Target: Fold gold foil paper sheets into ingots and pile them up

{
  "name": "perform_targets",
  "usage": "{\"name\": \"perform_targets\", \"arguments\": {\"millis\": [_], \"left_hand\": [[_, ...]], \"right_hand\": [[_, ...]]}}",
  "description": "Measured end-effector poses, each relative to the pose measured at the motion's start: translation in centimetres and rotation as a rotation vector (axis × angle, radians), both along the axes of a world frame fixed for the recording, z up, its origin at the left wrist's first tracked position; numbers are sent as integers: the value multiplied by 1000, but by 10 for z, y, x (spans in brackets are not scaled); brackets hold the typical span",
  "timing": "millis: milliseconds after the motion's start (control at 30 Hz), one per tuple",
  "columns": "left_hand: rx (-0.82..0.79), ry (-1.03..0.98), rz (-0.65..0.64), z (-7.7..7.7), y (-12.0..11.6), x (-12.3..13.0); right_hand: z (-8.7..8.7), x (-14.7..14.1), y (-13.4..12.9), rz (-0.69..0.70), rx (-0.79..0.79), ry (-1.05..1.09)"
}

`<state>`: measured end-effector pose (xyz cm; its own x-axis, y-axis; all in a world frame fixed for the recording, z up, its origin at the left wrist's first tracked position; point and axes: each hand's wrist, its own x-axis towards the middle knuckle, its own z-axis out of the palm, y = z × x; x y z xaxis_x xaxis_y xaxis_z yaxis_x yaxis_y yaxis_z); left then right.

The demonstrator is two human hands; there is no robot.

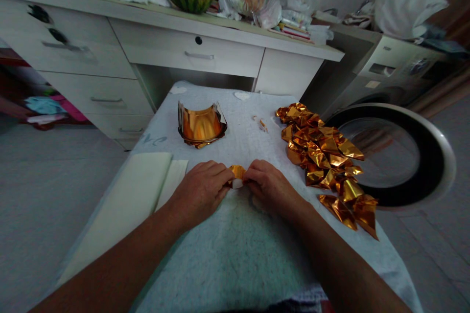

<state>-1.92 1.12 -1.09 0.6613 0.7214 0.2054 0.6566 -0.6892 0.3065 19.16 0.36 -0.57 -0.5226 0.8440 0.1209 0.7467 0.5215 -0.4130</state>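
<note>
Gold foil (238, 171) spans crosswise between the left hand (204, 187) and the right hand (272, 185), equally near, each pinching one end in its fingers.

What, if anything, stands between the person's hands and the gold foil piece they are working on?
Nothing visible does: the left hand and right hand pinch the gold foil piece from opposite sides. The folded foil pile lies apart, to the right.
</note>
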Motion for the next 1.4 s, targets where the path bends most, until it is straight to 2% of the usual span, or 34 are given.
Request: {"name": "perform_targets", "arguments": {"millis": [233,467,767,1133,1400], "left_hand": [[54,-69,-10,-3,2,1],[-10,-31,-56,1,-1,4],[-45,-40,-89,-3,-1,2],[-257,-102,135,-4,-1,4],[-229,35,188,2,-3,5]], "right_hand": [[-2,-2,-1,2,8,24],[-1,-3,-1,31,-2,28],[-3,-3,-2,60,9,23],[-6,3,2,-32,-89,132],[-7,5,5,-147,-136,98]]}}
